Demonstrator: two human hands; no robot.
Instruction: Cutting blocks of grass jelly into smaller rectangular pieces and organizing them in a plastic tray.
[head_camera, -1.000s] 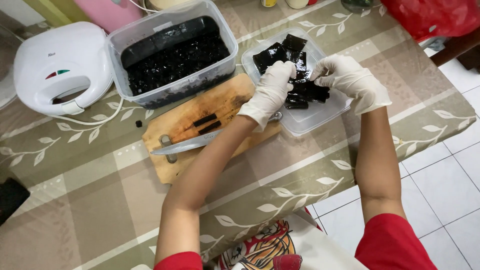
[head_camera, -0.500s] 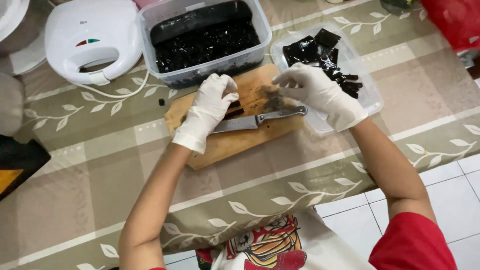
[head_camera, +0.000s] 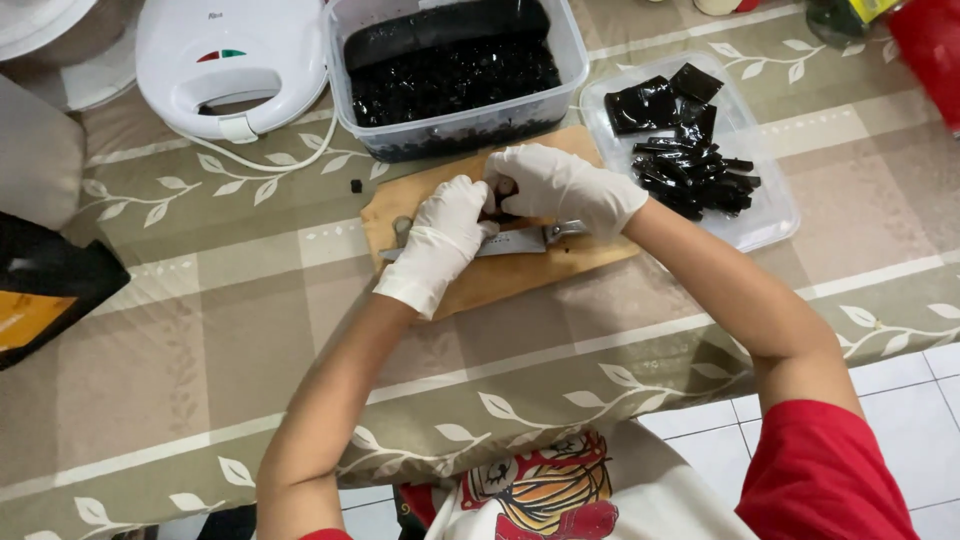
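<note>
Where both gloved hands meet on the wooden cutting board: left hand and right hand with fingers curled together onto a small dark piece between them — pinched from both sides. Beneath the hands, flat on the board: knife, not gripped. Just beyond the hands: clear tub of black jelly. Right of the right hand: shallow clear tray of cut black strips. Beyond the left hand — white sandwich maker.
</note>
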